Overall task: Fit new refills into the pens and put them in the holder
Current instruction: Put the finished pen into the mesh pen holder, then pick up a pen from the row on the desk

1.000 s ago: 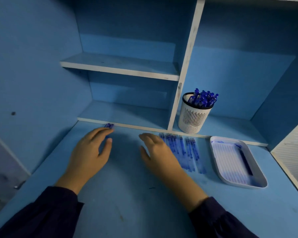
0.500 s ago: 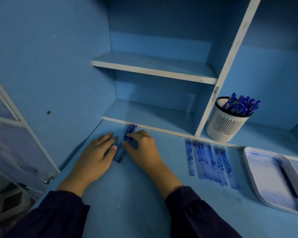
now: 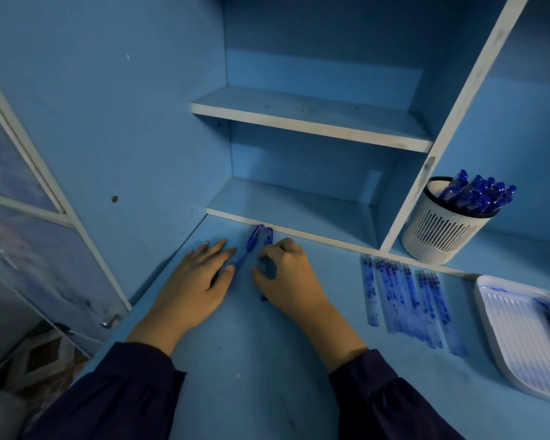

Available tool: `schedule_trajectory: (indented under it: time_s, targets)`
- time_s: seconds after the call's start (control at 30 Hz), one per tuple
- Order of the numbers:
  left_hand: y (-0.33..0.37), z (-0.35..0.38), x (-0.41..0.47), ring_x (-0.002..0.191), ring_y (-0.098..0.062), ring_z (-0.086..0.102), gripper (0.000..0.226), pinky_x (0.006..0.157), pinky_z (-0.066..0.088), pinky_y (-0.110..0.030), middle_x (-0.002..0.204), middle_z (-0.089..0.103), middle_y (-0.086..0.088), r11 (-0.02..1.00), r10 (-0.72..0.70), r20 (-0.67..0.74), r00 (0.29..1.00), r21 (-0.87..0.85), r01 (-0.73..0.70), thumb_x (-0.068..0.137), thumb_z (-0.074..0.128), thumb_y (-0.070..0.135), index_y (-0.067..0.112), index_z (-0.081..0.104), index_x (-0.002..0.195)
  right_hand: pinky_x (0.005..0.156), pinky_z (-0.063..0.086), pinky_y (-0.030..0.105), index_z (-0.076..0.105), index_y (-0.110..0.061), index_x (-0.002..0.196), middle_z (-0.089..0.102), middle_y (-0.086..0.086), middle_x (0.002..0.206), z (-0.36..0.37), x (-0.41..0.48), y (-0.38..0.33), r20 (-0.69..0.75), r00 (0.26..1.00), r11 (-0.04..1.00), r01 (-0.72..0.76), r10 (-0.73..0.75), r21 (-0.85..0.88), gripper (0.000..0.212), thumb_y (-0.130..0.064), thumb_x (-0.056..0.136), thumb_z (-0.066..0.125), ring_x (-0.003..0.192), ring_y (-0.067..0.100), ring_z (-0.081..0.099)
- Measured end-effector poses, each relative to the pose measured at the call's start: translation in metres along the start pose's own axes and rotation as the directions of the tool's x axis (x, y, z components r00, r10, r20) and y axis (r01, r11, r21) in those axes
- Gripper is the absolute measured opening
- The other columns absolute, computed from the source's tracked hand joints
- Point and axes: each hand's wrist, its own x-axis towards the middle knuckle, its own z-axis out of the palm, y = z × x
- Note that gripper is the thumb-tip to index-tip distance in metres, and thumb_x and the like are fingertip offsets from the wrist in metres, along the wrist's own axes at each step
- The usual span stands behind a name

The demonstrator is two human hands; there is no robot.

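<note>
Two blue pens (image 3: 254, 241) lie side by side on the blue desk, their tops against the low shelf edge. My left hand (image 3: 197, 277) lies flat beside the left pen, fingers straight, thumb touching it. My right hand (image 3: 286, 274) has its fingers curled over the right pen, pinching it between thumb and fingertips. A row of several blue refills (image 3: 407, 296) lies on the desk to the right. The white slotted pen holder (image 3: 438, 230) stands on the low shelf, full of blue pens.
A white ribbed tray (image 3: 521, 338) with one dark pen sits at the far right. A vertical divider (image 3: 451, 115) and two shelves (image 3: 311, 119) rise behind the desk. The desk's left edge drops to the floor beside a cabinet door (image 3: 29, 223).
My right hand moved left from the refills to the pens and curled its fingers over one. The view swung left. My left hand stayed flat by the pens.
</note>
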Motion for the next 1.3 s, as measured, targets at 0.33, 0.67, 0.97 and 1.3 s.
schedule_trajectory:
  time_s: [0.33, 0.67, 0.97, 1.3]
  targets:
    - [0.0, 0.002, 0.001, 0.152, -0.012, 0.012, 0.047, 0.123, 0.005, -0.029, 0.162, 0.025, 0.009, 1.0, -0.009, -0.003, 1.0, -0.016, 0.009, 0.106, 0.035, 0.042, 0.029, 0.041, 0.151, 0.077, 0.048, 0.024, 0.067, -0.008, 0.112, 0.056, 0.01, 0.105, -0.016, -0.009, 0.008, 0.0, 0.988, 0.988, -0.153, 0.153, 0.033, 0.029, -0.002, 0.086, 0.053, 0.084, 0.025, 0.06]
    - [0.031, -0.002, -0.011, 0.126, 0.002, 0.052, 0.029, 0.107, 0.035, -0.013, 0.131, 0.061, 0.016, 0.921, 0.133, -0.388, 0.912, -0.292, -0.258, 0.102, 0.051, 0.014, 0.018, 0.067, 0.126, 0.056, 0.049, 0.019, 0.071, -0.014, 0.108, 0.065, 0.005, 0.076, -0.062, -0.05, 0.021, 0.088, 0.897, 0.63, -0.371, 0.434, 0.682, 0.023, -0.003, 0.091, 0.06, 0.061, 0.014, 0.055]
    - [0.143, 0.035, -0.035, 0.102, 0.0, 0.068, 0.034, 0.092, 0.05, -0.015, 0.101, 0.074, 0.017, 0.532, 0.031, -0.035, 0.999, -0.846, -0.046, 0.101, 0.053, 0.02, 0.033, 0.051, 0.132, 0.078, 0.053, 0.019, 0.074, -0.019, 0.094, 0.076, -0.001, 0.091, -0.101, -0.111, 0.018, -0.057, 0.916, 0.579, -0.201, 0.396, 0.79, 0.021, -0.001, 0.086, 0.067, 0.088, 0.011, 0.071]
    - [0.191, 0.06, -0.051, 0.097, -0.011, 0.072, 0.029, 0.085, 0.054, -0.019, 0.096, 0.077, 0.009, 0.348, -0.045, -0.128, 0.991, -0.932, -0.104, 0.098, 0.06, 0.013, 0.026, 0.059, 0.123, 0.065, 0.049, 0.014, 0.074, -0.012, 0.101, 0.073, -0.001, 0.079, -0.113, -0.155, 0.022, -0.251, 0.876, 0.677, -0.11, 0.412, 0.728, 0.016, -0.007, 0.089, 0.066, 0.071, 0.004, 0.065]
